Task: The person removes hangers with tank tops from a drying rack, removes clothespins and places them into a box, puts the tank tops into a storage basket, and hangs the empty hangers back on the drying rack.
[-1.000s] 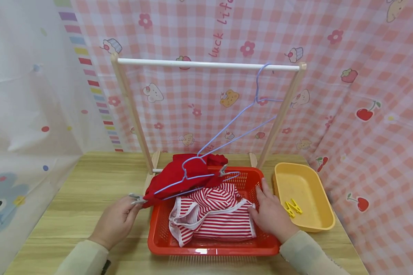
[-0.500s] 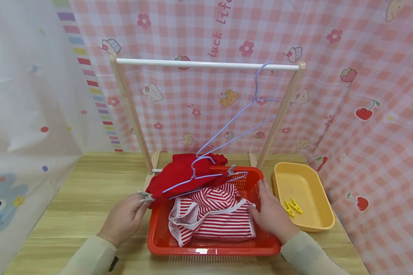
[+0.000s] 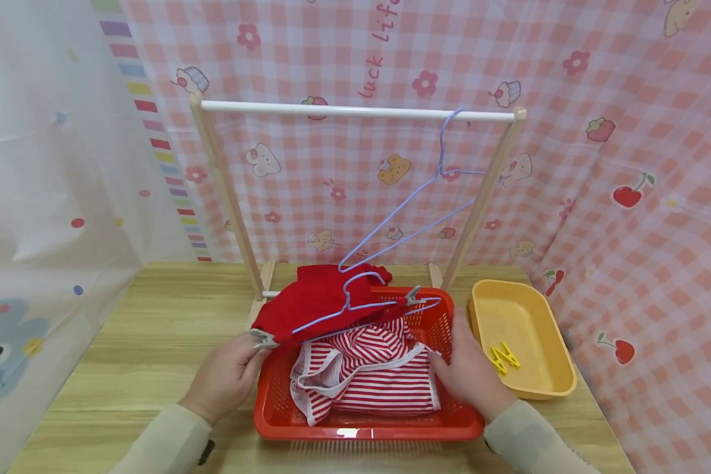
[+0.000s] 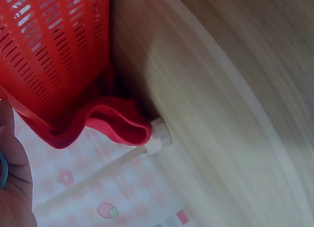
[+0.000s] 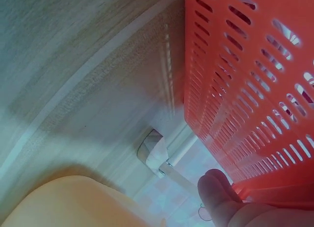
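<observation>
I judge the step in hand to be handling the red garment (image 3: pixel 316 296) on the lower blue hanger (image 3: pixel 320 320); the next move calls for a secure hold near the left grey clip (image 3: pixel 264 339). At lower left, I find the left hand (image 3: pixel 226 376) pinching that clip. Mid-frame, the garment lies between and beyond the hands, across the rear left of the red basket (image 3: pixel 308 432). At lower right, the right hand (image 3: pixel 471 368) grips the basket's right rim
</observation>
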Available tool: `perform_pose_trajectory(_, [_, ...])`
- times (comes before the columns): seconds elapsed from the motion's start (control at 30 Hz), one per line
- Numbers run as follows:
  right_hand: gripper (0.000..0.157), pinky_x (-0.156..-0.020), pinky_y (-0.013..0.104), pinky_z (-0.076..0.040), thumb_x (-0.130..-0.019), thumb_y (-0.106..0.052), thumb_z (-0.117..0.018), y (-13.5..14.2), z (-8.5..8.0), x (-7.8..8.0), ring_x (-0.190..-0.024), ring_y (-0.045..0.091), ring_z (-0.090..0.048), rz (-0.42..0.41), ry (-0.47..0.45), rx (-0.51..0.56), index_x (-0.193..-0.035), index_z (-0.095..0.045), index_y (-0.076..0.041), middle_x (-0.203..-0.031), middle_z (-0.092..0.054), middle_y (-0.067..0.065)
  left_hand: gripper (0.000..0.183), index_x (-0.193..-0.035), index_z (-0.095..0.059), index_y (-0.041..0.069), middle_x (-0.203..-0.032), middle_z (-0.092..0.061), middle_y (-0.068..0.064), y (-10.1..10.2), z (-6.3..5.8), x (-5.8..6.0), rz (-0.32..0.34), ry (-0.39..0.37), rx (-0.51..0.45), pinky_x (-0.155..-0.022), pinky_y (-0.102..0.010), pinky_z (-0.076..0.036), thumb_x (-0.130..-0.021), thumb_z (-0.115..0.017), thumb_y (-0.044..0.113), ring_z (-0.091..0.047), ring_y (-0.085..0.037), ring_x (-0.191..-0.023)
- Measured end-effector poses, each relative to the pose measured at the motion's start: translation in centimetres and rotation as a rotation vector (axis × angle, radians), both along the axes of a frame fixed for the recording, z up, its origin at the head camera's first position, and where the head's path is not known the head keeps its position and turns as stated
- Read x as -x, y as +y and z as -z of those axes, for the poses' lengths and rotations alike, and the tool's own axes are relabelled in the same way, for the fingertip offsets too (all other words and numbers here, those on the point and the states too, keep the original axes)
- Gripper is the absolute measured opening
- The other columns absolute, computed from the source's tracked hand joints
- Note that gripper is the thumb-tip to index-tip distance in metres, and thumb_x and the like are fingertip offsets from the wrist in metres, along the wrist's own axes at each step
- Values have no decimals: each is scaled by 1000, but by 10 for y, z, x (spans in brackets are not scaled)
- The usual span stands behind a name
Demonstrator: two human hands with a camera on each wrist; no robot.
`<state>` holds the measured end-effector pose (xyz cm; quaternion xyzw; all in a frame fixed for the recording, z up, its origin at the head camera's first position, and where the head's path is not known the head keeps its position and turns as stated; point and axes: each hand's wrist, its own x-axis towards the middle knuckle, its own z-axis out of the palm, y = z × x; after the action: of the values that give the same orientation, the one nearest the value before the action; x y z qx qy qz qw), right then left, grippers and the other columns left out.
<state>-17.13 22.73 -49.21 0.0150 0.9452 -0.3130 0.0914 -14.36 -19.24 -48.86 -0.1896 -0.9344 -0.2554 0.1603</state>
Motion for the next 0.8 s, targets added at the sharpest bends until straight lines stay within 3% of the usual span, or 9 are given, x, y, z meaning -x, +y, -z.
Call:
perform_pose_trajectory(0.27, [103,-121,66,-27,-99,-16,-64,0,-2,-2,-159,47,-24,32,23,41,-167,13,-11,-176,-8,22,17,-110,-76,18,-105,-76,5,6,-2,-1,50,96,0,-86,-42,-63,-96,-72,9,-75,-17,-97])
perform_pose_trajectory(0.53, [97,-119,68,-31,-99,-11,-59,2,-2,-5,-155,49,-31,78,33,116,-168,10,-12,-173,-19,25,15,-111,-76,19,-107,-77,5,14,-5,-1,69,72,47,-88,-41,-63,-97,-72,14,-74,-16,-99])
perform_pose_trajectory(0.8, [93,-114,66,-40,-97,-5,-52,12,-12,-7,-148,48,-44,63,77,143,-168,7,-9,-167,-31,29,13,-107,-72,24,-102,-75,10,18,-2,-1,108,143,105,-81,-35,-62,-96,-74,17,-70,-10,-91])
